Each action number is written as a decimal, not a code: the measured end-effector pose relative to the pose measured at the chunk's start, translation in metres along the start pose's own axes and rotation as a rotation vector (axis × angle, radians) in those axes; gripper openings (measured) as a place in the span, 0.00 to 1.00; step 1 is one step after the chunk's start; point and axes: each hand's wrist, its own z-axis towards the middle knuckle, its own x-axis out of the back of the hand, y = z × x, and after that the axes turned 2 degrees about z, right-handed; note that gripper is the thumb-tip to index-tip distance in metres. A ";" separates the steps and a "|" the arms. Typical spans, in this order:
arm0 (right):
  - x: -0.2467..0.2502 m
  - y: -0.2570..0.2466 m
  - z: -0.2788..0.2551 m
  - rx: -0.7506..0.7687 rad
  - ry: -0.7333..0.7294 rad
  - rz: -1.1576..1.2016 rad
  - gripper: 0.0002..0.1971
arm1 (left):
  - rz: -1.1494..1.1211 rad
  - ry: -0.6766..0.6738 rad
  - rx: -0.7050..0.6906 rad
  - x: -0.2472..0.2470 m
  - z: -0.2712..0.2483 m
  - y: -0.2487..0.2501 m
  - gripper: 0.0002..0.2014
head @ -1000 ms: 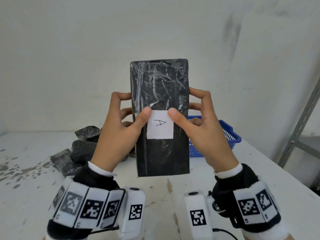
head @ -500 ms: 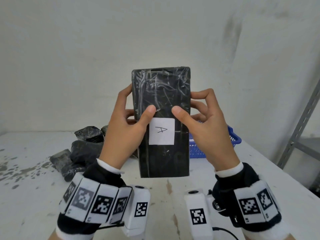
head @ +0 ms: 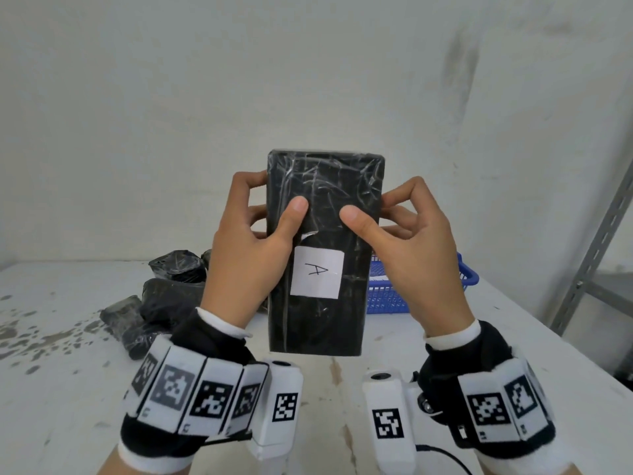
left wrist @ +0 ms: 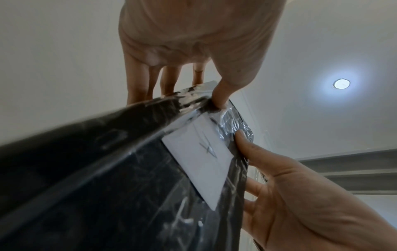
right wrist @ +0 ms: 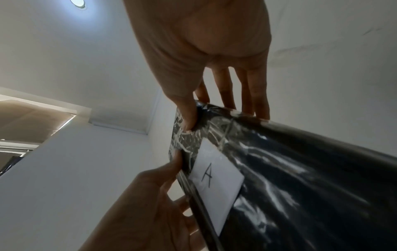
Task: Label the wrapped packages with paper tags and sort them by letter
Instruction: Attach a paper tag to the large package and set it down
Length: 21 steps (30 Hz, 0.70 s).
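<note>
A tall black package [head: 322, 313] wrapped in clear film stands upright in the air above the table. A white paper tag [head: 317, 271] marked "A" sits on its front. My left hand [head: 250, 248] grips the package's left edge, thumb on the front above the tag, fingers behind. My right hand [head: 411, 252] grips the right edge the same way. In the left wrist view the package [left wrist: 120, 186] and the tag [left wrist: 204, 159] fill the frame. The right wrist view shows the tag [right wrist: 217, 180] on the package [right wrist: 300, 178] too.
Several more black wrapped packages [head: 168, 296] lie in a heap on the white table [head: 68, 389] behind my left hand. A blue plastic basket [head: 394, 293] stands behind the held package at the right. A grey metal shelf frame [head: 596, 248] rises at the far right.
Both thumbs have slid up off the tag's top corners onto the film above it. The package has sunk a little in the view.
</note>
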 end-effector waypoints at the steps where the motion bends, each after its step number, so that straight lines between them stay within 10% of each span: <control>1: 0.000 -0.001 0.000 -0.001 0.004 -0.006 0.18 | 0.001 0.002 0.004 -0.001 0.000 0.001 0.15; 8: 0.001 -0.006 0.000 -0.042 0.002 -0.063 0.35 | 0.001 0.012 0.010 -0.003 -0.003 0.008 0.19; 13: 0.004 -0.014 0.000 -0.047 -0.065 -0.166 0.33 | 0.029 -0.014 0.017 0.000 -0.001 0.002 0.33; 21: 0.005 -0.019 -0.003 -0.122 -0.106 -0.056 0.27 | 0.172 -0.120 -0.067 0.009 -0.002 0.009 0.27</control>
